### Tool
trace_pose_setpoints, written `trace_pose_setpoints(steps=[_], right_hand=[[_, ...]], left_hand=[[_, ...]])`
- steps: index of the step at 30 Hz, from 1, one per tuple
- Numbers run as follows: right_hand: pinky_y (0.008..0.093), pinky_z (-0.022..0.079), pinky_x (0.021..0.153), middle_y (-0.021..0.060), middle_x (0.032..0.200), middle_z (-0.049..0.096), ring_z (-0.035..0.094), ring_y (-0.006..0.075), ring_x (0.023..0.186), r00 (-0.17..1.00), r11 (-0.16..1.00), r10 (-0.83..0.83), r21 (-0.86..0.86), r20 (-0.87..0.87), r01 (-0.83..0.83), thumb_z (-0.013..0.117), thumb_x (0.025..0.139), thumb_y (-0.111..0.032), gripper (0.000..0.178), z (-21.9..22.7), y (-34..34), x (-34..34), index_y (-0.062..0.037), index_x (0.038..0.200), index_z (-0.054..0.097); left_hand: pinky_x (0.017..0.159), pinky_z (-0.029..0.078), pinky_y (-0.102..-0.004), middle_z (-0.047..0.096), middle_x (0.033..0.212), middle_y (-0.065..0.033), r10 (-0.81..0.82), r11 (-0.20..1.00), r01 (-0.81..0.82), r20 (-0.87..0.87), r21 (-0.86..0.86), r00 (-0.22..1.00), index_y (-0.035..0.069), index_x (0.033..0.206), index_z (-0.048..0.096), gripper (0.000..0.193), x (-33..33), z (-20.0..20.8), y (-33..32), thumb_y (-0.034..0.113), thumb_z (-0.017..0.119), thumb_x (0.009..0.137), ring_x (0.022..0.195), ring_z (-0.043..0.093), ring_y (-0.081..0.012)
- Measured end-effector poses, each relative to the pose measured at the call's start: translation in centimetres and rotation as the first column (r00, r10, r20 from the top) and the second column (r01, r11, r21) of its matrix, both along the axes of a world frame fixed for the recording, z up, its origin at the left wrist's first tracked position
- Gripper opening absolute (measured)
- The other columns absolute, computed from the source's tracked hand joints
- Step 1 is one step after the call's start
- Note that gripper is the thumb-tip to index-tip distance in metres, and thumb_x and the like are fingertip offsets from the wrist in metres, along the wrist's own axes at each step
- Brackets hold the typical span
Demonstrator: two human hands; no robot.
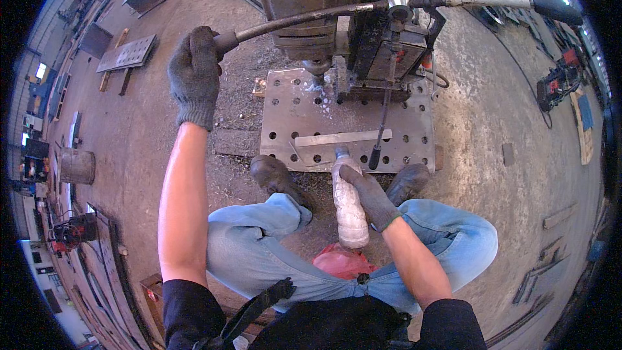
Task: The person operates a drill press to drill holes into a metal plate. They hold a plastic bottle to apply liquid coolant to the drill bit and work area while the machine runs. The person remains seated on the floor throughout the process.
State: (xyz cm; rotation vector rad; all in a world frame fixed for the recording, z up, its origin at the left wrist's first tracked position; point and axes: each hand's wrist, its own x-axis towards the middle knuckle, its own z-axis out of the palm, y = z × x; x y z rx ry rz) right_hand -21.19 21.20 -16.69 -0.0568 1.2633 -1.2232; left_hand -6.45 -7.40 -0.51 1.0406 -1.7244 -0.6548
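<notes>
My left hand [197, 73], in a grey knit glove, is closed round the grip at the left end of a long feed lever [304, 18]. That lever belongs to a drill press [301, 10], whose chuck [317, 68] points down over a perforated steel plate [278, 117]. In my gloved right hand [369, 196] is a whitish plastic bottle [350, 211], tilted with its narrow neck toward the plate's near edge. Across the plate lies a flat metal bar [343, 137]. Metal chips and wet-looking pale spots lie below the chuck.
A thin lever with a black knob [374, 158] hangs over the plate's near side. My boots [275, 175] flank the near edge. Behind the bottle is a red bag-like thing [340, 262]. A metal drum [78, 166] and a holed plate [127, 54] stand left; a red-black machine [560, 84] stands right.
</notes>
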Motion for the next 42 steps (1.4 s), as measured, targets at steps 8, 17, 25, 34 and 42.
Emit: trace_pose_setpoints(steps=[8,17,25,34,42], right_hand=[[0.0308,0.054,0.063,0.0076,0.091,0.064,0.063,0.0154,0.070,1.000,1.000,0.011,0.028,0.028,-0.012,0.072,0.084,-0.040,0.058,-1.4,0.2,-0.2,0.0000,0.122,0.054],[0.0304,0.053,0.064,0.0089,0.096,0.064,0.063,0.0161,0.072,0.999,0.999,0.031,0.028,-0.043,-0.030,0.073,0.082,-0.043,0.063,-2.8,0.2,-0.3,0.0004,0.123,0.053],[0.0307,0.053,0.068,0.0085,0.099,0.064,0.063,0.0159,0.076,0.996,0.999,0.036,-0.011,-0.082,-0.037,0.072,0.083,-0.042,0.061,-1.3,0.0,-0.5,-0.0011,0.124,0.054],[0.0299,0.053,0.066,0.0083,0.097,0.064,0.063,0.0149,0.074,0.998,1.000,0.012,0.003,-0.060,-0.012,0.071,0.084,-0.041,0.056,-1.7,0.0,-0.4,-0.0015,0.122,0.055],[0.0302,0.054,0.065,0.0082,0.094,0.064,0.063,0.0163,0.073,1.000,1.000,-0.027,0.002,-0.009,0.027,0.073,0.084,-0.035,0.052,-1.7,0.0,-0.6,-0.0022,0.119,0.054]], left_hand=[[0.050,0.044,-0.0276,0.062,0.069,-0.0047,0.006,1.000,-0.006,0.014,-0.004,1.000,0.004,0.099,0.067,0.040,0.1,-0.2,-0.3,0.040,0.052,0.098,0.054,0.056,-0.0100],[0.050,0.044,-0.0272,0.063,0.069,-0.0049,-0.022,1.000,0.022,-0.031,0.020,0.999,0.003,0.098,0.067,0.041,0.1,-0.4,-0.3,0.041,0.052,0.098,0.054,0.055,-0.0095],[0.050,0.045,-0.0271,0.064,0.070,-0.0051,0.000,1.000,0.001,-0.017,0.015,1.000,0.004,0.099,0.068,0.041,0.2,-0.5,-0.4,0.043,0.054,0.097,0.054,0.056,-0.0096],[0.049,0.045,-0.0268,0.064,0.070,-0.0050,0.008,0.999,-0.006,-0.029,0.047,1.000,0.004,0.099,0.069,0.041,0.2,-0.5,-0.4,0.042,0.055,0.096,0.053,0.056,-0.0094],[0.049,0.044,-0.0272,0.063,0.068,-0.0046,-0.002,0.999,0.003,-0.024,0.039,1.000,0.004,0.098,0.068,0.041,0.0,-0.3,-0.1,0.042,0.055,0.096,0.053,0.056,-0.0099]])
